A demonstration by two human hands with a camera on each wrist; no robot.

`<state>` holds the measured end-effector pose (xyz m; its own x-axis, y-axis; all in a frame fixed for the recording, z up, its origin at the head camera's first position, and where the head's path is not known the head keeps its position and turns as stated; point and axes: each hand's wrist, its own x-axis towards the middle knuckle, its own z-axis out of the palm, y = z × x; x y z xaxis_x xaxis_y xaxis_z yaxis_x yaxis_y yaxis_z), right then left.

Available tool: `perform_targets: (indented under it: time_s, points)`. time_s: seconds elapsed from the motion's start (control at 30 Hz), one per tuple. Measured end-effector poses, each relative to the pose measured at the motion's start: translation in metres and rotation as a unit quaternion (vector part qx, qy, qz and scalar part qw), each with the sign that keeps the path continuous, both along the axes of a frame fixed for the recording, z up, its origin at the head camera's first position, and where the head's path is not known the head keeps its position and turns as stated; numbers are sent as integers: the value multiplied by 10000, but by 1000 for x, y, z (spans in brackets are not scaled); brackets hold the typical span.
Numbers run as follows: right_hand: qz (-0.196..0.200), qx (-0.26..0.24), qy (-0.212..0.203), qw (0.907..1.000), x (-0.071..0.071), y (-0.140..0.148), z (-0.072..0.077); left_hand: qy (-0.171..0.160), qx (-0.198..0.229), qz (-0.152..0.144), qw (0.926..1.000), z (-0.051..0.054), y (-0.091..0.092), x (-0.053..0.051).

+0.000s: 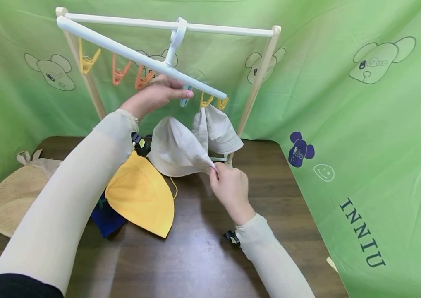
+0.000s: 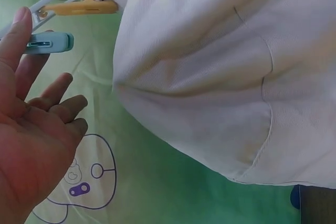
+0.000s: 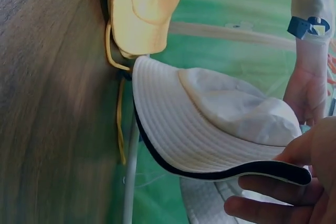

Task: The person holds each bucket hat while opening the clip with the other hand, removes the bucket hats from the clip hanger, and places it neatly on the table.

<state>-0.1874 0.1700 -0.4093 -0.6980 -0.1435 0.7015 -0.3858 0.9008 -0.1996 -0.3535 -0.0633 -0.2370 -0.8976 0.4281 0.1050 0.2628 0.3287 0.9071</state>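
My left hand is up under the white hanger bar, pinching a light blue clothespin between thumb and index finger while the other fingers spread loosely. My right hand pinches the brim of an off-white bucket hat, which hangs tilted below the blue clothespin and apart from it. Dark lining shows under that brim in the right wrist view. A second off-white bucket hat hangs at the hanger's right end from two yellow clothespins.
The hanger's hook sits over the rack's top rail, and the bar slopes down rightward. Orange clothespins and another yellow one dangle on the left. A yellow hat, dark blue cloth and straw hat lie on the table.
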Motion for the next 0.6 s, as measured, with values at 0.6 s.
perform_targets:
  time_s: [0.6]
  points:
    - [-112, -185, -70, 9997, -1, 20, 5, -29, -123, -1, 9999, -4, 4, -3]
